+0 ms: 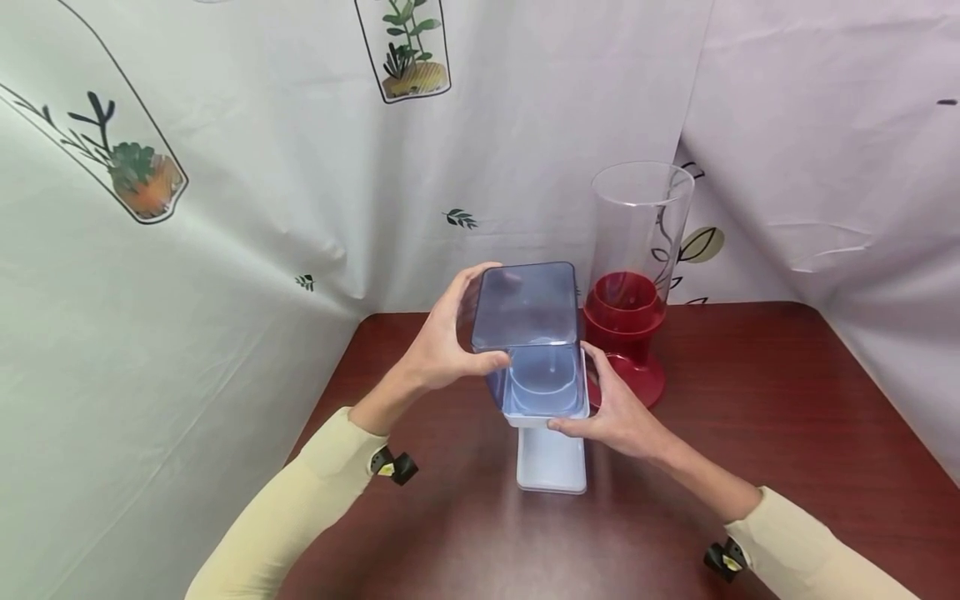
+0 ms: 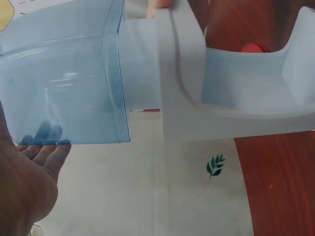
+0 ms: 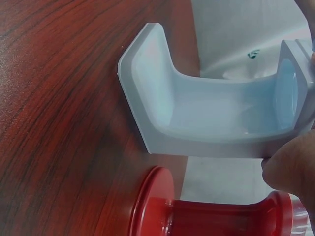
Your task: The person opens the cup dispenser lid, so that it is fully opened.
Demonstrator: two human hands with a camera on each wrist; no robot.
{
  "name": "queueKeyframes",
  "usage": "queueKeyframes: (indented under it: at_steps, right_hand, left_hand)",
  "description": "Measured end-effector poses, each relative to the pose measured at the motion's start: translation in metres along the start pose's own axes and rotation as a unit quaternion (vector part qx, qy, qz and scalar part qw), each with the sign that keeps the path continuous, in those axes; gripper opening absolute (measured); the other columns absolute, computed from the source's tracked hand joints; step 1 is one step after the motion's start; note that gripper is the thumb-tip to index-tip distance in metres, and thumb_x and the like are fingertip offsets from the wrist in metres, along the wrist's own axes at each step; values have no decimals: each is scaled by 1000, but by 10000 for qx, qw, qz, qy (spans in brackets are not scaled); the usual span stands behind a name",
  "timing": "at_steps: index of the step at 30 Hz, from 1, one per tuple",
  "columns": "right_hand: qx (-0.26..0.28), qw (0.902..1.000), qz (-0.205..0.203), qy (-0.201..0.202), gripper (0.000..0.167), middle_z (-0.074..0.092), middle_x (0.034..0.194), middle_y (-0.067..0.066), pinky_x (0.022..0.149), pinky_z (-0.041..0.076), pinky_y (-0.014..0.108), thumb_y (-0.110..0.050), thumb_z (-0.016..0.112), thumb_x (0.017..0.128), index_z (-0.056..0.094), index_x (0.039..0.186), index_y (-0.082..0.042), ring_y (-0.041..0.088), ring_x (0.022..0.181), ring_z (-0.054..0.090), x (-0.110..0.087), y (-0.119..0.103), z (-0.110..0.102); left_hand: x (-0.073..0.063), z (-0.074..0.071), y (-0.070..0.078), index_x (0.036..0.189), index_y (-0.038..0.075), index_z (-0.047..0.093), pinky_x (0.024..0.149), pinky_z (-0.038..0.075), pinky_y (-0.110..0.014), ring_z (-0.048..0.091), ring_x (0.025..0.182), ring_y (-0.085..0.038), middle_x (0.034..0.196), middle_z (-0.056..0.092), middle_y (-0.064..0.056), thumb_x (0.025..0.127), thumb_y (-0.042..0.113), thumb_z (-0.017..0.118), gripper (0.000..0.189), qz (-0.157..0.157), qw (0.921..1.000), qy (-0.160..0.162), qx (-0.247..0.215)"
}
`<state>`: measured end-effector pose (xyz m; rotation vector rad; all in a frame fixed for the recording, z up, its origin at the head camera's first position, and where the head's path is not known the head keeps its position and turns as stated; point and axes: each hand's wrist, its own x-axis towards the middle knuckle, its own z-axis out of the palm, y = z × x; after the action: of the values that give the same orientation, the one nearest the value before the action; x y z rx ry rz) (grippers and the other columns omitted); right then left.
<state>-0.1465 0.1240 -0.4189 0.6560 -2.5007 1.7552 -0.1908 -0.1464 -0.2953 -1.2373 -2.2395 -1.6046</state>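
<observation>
My left hand [image 1: 442, 342] holds a translucent blue box-shaped container [image 1: 525, 304], thumb on the near side and fingers on the far left side. Below it is a white plastic stand [image 1: 551, 464] with a flat foot and a curved back. In the left wrist view, the container [image 2: 64, 83] sits above the stand's rim [image 2: 179, 93], and a pale round collar [image 2: 140, 64] shows between them. My right hand [image 1: 618, 415] grips the stand's upper rim, thumb in front. The right wrist view shows this stand [image 3: 216, 108] upright on the table, part of the hand [image 3: 295, 167] beside its top.
Just behind my right hand stands a red pedestal [image 1: 630, 333] carrying a clear open-topped cylinder [image 1: 641, 225]. The dark red wooden table [image 1: 750, 375] backs onto a white patterned curtain [image 1: 300, 167], which also hangs along both sides.
</observation>
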Motion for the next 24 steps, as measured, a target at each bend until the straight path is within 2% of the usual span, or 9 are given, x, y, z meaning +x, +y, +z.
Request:
queueKeyframes:
  at_steps: [4, 8, 15, 24]
  right_hand:
    - [43, 10000, -43, -16, 118, 42, 154, 13, 102, 54, 60, -24, 96, 72, 23, 164, -15, 40, 143, 42, -1, 0, 0]
    - [61, 9999, -129, -11, 117, 42, 154, 12, 101, 55, 59, -23, 96, 72, 24, 163, -16, 39, 143, 42, -1, 1, -1]
    - [87, 9998, -204, -7, 115, 44, 153, 11, 99, 57, 55, -21, 96, 72, 26, 163, -16, 38, 142, 43, -1, 1, -2]
    - [61, 9998, -178, 5, 115, 44, 153, 11, 98, 57, 58, -22, 96, 73, 26, 164, -17, 39, 141, 44, 0, 2, -2]
  left_hand:
    - [0, -3, 5, 156, 7, 39, 109, 49, -41, 59, 127, -28, 148, 58, -8, 78, 35, 93, 99, 243, 9996, 34, -169]
    - [-1, -6, 8, 156, 6, 39, 109, 49, -40, 58, 128, -29, 148, 57, -10, 78, 44, 93, 103, 349, 9991, 84, -206]
    - [-10, -12, 9, 157, 5, 38, 107, 50, -37, 57, 127, -28, 147, 57, -10, 76, 60, 90, 111, 226, 9995, 223, -44]
    - [-20, -21, 11, 157, 5, 39, 107, 49, -36, 57, 127, -30, 148, 57, -11, 76, 62, 90, 111, 213, 9992, 325, -24]
